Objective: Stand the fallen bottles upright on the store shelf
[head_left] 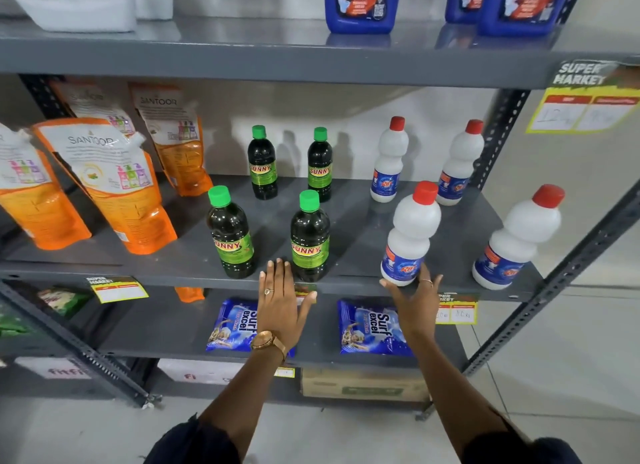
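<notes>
Head view: your right hand fingers splayed at the white bottle; left hand flat, empty; every bottle stands.

I have one view only, from the head camera: it stands close before the shelf, facing forward and down at the middle tier, wide-angled, forearms entering from six o'clock, floor at five.

Matt grey metal shelf, glossy plastic bottles
</notes>
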The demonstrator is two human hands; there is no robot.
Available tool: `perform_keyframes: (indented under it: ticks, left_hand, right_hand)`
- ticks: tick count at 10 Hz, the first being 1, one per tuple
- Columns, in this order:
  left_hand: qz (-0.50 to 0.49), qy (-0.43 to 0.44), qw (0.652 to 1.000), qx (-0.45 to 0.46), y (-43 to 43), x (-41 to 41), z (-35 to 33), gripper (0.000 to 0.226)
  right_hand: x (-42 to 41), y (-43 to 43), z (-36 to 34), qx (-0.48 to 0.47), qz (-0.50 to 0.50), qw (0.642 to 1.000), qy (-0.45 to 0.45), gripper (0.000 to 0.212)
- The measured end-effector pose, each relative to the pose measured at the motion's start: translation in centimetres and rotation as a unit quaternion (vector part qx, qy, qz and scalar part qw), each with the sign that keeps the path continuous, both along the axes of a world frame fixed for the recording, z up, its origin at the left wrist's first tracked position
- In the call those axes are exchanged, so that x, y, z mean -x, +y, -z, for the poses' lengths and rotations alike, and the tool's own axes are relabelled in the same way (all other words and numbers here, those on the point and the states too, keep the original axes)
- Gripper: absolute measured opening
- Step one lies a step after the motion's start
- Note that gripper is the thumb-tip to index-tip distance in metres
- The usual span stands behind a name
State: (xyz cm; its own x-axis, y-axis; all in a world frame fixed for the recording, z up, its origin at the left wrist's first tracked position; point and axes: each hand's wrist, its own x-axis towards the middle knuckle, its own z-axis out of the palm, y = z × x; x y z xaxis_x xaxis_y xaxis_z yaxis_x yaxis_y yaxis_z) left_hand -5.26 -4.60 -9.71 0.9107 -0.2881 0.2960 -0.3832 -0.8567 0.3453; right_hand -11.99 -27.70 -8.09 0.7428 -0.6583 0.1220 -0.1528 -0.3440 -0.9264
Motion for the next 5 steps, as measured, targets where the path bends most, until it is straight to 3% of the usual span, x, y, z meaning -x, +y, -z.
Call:
perform_keyframes:
  ticks: [4,5]
  left_hand:
    - [0.019,0.024,0.997,-0.066,0.7,0.0,-0.9,0.089]
    - [0.04,0.015,0.999,-0.026,0.8,0.3,-1.1,0.082]
  right_hand:
    - [0.6,0.4,-0.9,0.033,-0.013,0.999,0.03,0.072]
    - [1.1,0.3,-1.3,0.029,-0.017,0.999,0.013,0.087]
